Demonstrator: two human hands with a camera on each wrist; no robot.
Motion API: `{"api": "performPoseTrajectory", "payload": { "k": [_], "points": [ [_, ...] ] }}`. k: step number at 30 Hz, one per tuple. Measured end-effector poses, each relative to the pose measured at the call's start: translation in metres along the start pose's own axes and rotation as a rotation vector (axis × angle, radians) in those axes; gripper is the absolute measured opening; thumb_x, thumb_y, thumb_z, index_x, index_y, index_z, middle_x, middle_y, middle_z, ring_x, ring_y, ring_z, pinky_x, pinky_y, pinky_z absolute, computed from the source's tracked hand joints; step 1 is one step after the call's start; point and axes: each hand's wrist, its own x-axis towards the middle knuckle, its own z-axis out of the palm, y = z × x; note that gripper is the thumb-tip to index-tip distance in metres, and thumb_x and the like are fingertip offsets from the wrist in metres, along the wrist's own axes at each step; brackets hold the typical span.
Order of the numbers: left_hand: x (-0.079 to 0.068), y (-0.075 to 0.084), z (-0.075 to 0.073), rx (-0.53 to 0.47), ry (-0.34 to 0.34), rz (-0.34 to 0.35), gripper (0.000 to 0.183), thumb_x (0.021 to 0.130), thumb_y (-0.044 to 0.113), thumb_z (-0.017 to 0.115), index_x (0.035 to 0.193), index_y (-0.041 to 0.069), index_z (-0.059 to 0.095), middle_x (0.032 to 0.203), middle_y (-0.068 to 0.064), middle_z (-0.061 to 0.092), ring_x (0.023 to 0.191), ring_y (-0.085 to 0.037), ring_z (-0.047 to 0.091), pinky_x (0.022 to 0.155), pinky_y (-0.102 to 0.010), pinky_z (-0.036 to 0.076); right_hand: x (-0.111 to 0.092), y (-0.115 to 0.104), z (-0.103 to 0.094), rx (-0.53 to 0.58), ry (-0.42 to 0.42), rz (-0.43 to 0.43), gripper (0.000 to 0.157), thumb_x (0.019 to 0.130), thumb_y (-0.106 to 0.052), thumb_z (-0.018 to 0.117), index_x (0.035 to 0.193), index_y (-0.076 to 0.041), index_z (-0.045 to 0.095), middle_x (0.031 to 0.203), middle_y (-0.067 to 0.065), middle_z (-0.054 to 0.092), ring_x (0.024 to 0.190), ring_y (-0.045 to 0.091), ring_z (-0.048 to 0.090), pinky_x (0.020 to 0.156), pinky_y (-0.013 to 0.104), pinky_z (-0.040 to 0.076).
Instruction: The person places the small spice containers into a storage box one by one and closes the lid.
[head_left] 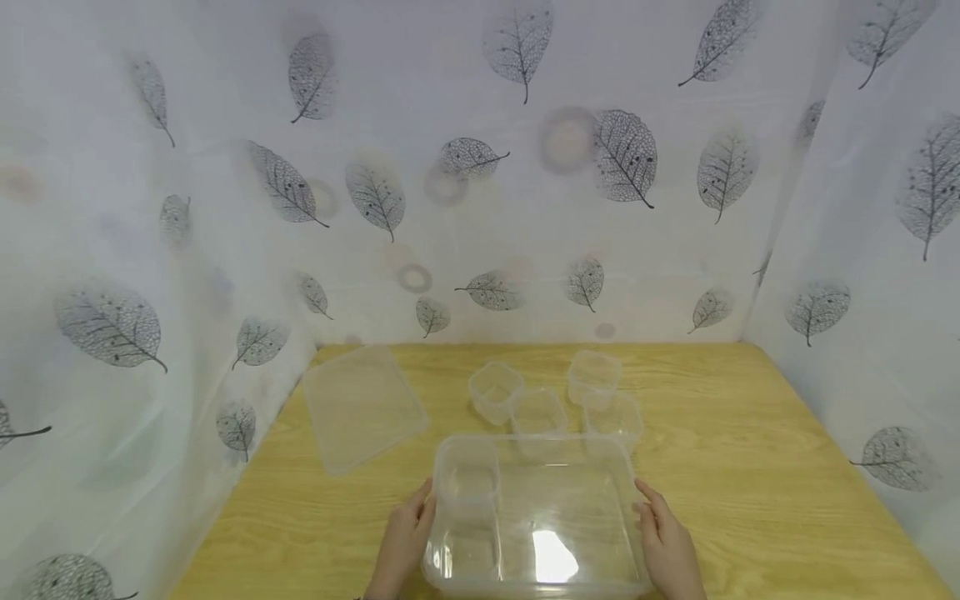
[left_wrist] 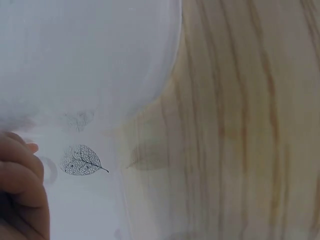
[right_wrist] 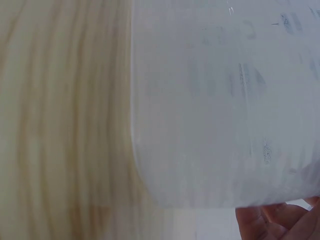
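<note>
A large clear plastic food container (head_left: 566, 508) with a divided left side stands tilted at the front of the table in the head view. My left hand (head_left: 408, 529) grips its left side, and my right hand (head_left: 667, 537) holds the right side. In the left wrist view, bent fingers (left_wrist: 20, 185) show at the lower left, beside the container's see-through wall (left_wrist: 90, 55). Fingertips (right_wrist: 255, 222) of the right hand lie at the container's edge (right_wrist: 200, 200) in the right wrist view. Part of each thumb and palm is hidden.
Several small clear square cups stand behind the container, among them a left cup (head_left: 495, 392) and a back right cup (head_left: 595, 375). A flat translucent lid (head_left: 363, 408) lies at the left of the wooden table (head_left: 750, 467). Leaf-patterned curtains (head_left: 525, 217) enclose it.
</note>
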Motion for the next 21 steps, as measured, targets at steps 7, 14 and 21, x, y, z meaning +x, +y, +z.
{"api": "performPoseTrajectory", "payload": {
  "k": [7,14,21],
  "points": [
    [-0.005,0.005,0.003,-0.076,0.041,-0.094,0.041,0.093,0.019,0.045,0.124,-0.008,0.044,0.075,-0.011,0.059,0.056,-0.009,0.046,0.051,-0.022,0.043,0.0,0.001,0.002,-0.004,0.013,0.026,0.032,0.094,-0.008,0.038,0.124,0.002,0.045,0.097,0.024,0.061,0.076,0.03,0.06,0.055,0.033,0.045],
    [-0.006,0.003,0.007,-0.216,0.082,-0.191,0.043,0.092,0.026,0.046,0.125,-0.003,0.046,0.089,-0.019,0.061,0.072,-0.024,0.058,0.06,-0.027,0.048,-0.002,0.0,0.001,0.009,0.012,0.03,0.032,0.094,-0.007,0.037,0.124,0.003,0.044,0.098,0.025,0.06,0.071,0.026,0.059,0.05,0.027,0.041],
    [-0.007,0.0,0.012,-0.384,0.108,-0.24,0.045,0.091,0.026,0.048,0.127,-0.003,0.044,0.105,-0.025,0.058,0.082,-0.03,0.06,0.066,-0.035,0.051,-0.001,-0.001,0.0,0.022,0.009,0.019,0.032,0.094,-0.006,0.037,0.124,0.004,0.044,0.098,0.025,0.06,0.079,0.033,0.059,0.057,0.035,0.045]
  ]
}}
